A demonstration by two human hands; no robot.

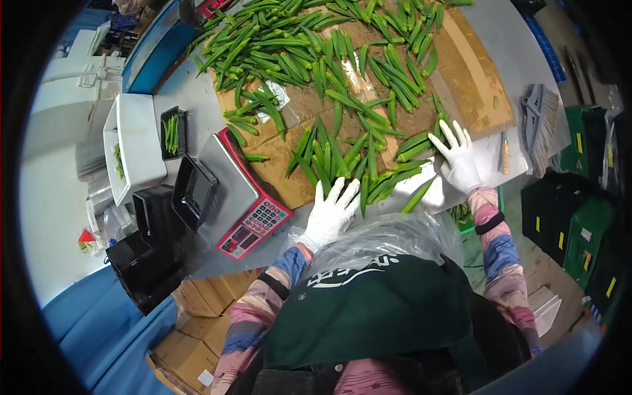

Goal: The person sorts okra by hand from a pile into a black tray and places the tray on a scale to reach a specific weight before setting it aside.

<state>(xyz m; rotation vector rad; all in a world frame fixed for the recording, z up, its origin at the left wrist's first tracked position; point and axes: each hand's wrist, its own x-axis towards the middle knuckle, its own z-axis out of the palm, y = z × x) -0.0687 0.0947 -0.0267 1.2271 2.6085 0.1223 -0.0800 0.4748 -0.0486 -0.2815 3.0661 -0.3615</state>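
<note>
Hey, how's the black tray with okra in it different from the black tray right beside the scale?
The okra tray holds a small bunch of green pods; the scale-side tray shows none inside.
The okra tray looks smaller in this view; the scale-side tray looks bigger.
The okra tray is right by the white bin; the scale-side tray is next to the scale.
Both are black and open-topped.

Matt brown cardboard (pixel 471 72); glossy black plastic trays (pixel 195 192).
</note>
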